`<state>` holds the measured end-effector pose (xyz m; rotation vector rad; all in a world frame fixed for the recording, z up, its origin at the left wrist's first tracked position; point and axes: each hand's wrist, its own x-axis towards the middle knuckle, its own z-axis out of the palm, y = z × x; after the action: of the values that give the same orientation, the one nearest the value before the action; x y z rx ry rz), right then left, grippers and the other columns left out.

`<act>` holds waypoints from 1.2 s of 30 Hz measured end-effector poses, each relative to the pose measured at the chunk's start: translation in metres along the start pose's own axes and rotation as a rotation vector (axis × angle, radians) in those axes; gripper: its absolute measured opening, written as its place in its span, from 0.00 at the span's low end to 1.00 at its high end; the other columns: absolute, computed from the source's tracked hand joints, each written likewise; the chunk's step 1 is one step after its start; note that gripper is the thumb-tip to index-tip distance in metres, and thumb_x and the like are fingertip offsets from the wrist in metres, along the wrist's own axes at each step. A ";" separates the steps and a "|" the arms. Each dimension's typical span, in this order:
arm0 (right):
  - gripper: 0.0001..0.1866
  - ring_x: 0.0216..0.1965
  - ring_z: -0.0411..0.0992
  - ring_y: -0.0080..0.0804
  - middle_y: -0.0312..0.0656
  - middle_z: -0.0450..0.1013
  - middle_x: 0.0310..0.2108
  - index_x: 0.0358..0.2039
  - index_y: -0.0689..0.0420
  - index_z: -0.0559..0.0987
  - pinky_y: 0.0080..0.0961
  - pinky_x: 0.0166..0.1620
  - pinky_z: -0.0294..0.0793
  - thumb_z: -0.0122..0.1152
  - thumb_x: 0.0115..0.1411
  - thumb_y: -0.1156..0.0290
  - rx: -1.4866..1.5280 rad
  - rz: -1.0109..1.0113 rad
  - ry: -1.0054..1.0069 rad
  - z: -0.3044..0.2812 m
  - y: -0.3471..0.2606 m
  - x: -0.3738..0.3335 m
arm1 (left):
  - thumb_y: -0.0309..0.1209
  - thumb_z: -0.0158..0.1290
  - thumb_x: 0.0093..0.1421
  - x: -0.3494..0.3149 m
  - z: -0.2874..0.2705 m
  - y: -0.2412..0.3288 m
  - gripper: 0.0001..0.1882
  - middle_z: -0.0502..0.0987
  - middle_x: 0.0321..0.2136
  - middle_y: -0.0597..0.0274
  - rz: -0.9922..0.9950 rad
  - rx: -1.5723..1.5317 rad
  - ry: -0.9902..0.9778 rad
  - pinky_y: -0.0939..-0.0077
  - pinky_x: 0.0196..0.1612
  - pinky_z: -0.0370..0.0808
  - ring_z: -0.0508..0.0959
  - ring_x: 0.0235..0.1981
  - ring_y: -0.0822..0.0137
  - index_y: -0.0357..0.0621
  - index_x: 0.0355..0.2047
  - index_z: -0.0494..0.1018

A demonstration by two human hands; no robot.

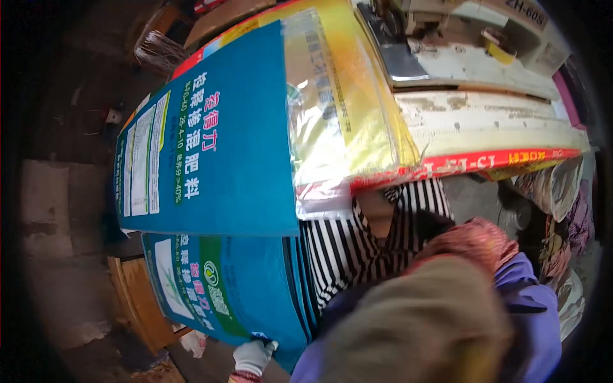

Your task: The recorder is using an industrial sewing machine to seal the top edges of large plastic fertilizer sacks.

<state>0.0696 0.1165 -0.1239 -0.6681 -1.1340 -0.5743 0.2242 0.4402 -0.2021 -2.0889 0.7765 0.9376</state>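
My left hand [253, 357], in a pale glove, is closed on the lower edge of a stack of blue printed woven sacks [255, 281] beside my lap. Another flat blue sack [249, 127] lies across the sewing table, over yellow sacks with clear plastic film [345, 102]. On the right, a reddish patterned sleeve [476, 239] bends upward. A large blurred brown shape [415, 325] fills the space close in front of me. It may be my right hand or forearm, but no fingers can be made out.
A white worn machine table [479, 121] with a sewing machine [472, 25] stands at the far right. Plastic bags and cloths [555, 198] hang beyond its right end. A wooden stool or box [137, 300] supports the lower stack. Thread or twine [159, 51] lies at the far left.
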 end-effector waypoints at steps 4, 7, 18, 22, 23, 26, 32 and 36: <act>0.20 0.46 0.70 0.44 0.52 0.71 0.42 0.49 0.65 0.69 0.47 0.56 0.58 0.49 0.61 0.64 0.030 -0.059 0.068 -0.023 -0.050 -0.011 | 0.53 0.47 0.55 0.012 -0.031 0.004 0.24 0.77 0.24 0.52 0.242 0.024 0.164 0.60 0.28 0.73 0.77 0.27 0.51 0.44 0.26 0.74; 0.20 0.43 0.70 0.43 0.51 0.71 0.41 0.49 0.64 0.68 0.47 0.53 0.61 0.48 0.61 0.64 -0.001 -0.084 0.103 -0.011 -0.071 -0.014 | 0.47 0.47 0.56 0.009 -0.063 0.044 0.20 0.72 0.17 0.47 0.428 -0.052 0.325 0.61 0.21 0.68 0.72 0.18 0.49 0.43 0.21 0.72; 0.19 0.32 0.73 0.41 0.45 0.72 0.35 0.51 0.60 0.64 0.47 0.42 0.69 0.44 0.63 0.64 0.010 -0.073 0.018 0.008 -0.083 -0.012 | 0.39 0.45 0.57 -0.008 -0.097 0.078 0.13 0.71 0.15 0.54 0.645 -0.060 0.313 0.63 0.22 0.69 0.73 0.18 0.53 0.46 0.19 0.69; 0.18 0.28 0.74 0.40 0.43 0.73 0.33 0.51 0.59 0.63 0.48 0.38 0.72 0.43 0.64 0.64 0.108 -0.040 0.011 0.003 -0.086 -0.016 | 0.37 0.42 0.60 -0.022 -0.133 0.094 0.16 0.70 0.15 0.60 0.756 -0.074 0.374 0.68 0.17 0.66 0.70 0.13 0.60 0.48 0.16 0.66; 0.18 0.27 0.74 0.40 0.43 0.73 0.32 0.51 0.59 0.63 0.48 0.37 0.73 0.42 0.64 0.64 0.133 -0.011 0.026 0.010 -0.092 -0.015 | 0.44 0.43 0.61 -0.023 -0.145 0.100 0.21 0.70 0.16 0.62 0.843 -0.110 0.421 0.69 0.16 0.66 0.70 0.14 0.62 0.47 0.16 0.64; 0.18 0.24 0.75 0.39 0.41 0.73 0.31 0.52 0.58 0.62 0.48 0.35 0.75 0.41 0.64 0.64 0.412 0.093 0.135 0.002 -0.100 -0.034 | 0.46 0.47 0.59 -0.009 -0.170 0.114 0.19 0.73 0.22 0.59 1.020 -0.276 0.566 0.67 0.24 0.70 0.74 0.21 0.57 0.44 0.21 0.70; 0.16 0.26 0.72 0.37 0.47 0.72 0.23 0.47 0.64 0.70 0.24 0.35 0.72 0.42 0.62 0.70 -0.281 0.437 1.393 0.004 -0.081 -0.103 | 0.33 0.62 0.41 0.031 -0.222 0.184 0.22 0.72 0.40 0.51 1.001 -0.235 1.262 0.64 0.42 0.69 0.72 0.39 0.53 0.37 0.37 0.71; 0.15 0.27 0.71 0.30 0.45 0.72 0.26 0.46 0.66 0.71 0.19 0.33 0.71 0.50 0.57 0.78 -0.311 0.311 1.555 -0.004 -0.074 -0.106 | 0.32 0.57 0.48 0.084 -0.233 0.177 0.11 0.73 0.29 0.53 0.966 -0.511 0.958 0.68 0.36 0.70 0.73 0.32 0.54 0.41 0.32 0.75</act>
<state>-0.0154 0.0721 -0.2108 -0.4287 0.5099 -0.7558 0.2265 0.1369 -0.2183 -2.6118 2.3867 0.5257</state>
